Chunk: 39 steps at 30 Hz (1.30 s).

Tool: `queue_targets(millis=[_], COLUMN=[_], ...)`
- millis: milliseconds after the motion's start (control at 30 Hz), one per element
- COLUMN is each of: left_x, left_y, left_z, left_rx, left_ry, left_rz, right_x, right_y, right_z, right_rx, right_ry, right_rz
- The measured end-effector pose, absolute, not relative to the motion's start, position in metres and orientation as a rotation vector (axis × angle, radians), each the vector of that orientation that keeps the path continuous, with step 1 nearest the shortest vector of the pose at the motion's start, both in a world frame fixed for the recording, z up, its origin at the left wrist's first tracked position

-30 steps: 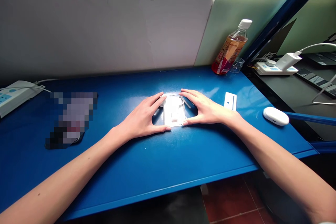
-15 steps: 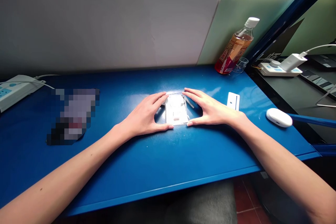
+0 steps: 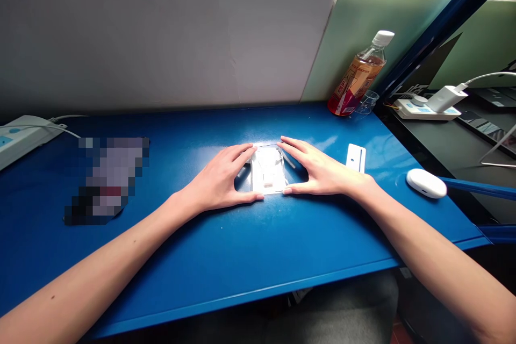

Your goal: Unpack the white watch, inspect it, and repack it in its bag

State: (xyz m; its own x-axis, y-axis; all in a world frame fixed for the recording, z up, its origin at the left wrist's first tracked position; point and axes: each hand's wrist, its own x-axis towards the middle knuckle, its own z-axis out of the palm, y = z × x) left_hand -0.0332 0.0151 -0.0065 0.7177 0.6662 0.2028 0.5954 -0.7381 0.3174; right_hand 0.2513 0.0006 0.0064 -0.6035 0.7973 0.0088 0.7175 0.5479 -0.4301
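The clear packet [image 3: 267, 176] lies flat mid-way across the blue table [image 3: 242, 247], framed by your hands: left hand [image 3: 220, 183] and right hand [image 3: 322, 172] both open and flat, fingertips touching its side edges, gripping nothing. Bare tabletop runs to the near edge; a white cassette [image 3: 355, 157] lies just beyond your right hand

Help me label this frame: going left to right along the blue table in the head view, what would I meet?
In order: white power strip → pixelated item → left hand → clear packet → right hand → white flat cassette → white oval case.
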Motion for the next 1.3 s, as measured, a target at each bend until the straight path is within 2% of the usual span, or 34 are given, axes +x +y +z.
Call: queue_targets(millis=[1300], left_x=[-0.0328], left_y=[0.0150], left_z=[-0.0041], left_rx=[2.697], left_ry=[0.996], left_rz=[0.440], right_x=[0.2488], right_y=[0.0016], right_z=[0.0066], right_rx=[-1.171], right_ry=[-2.605], right_rz=[0.499])
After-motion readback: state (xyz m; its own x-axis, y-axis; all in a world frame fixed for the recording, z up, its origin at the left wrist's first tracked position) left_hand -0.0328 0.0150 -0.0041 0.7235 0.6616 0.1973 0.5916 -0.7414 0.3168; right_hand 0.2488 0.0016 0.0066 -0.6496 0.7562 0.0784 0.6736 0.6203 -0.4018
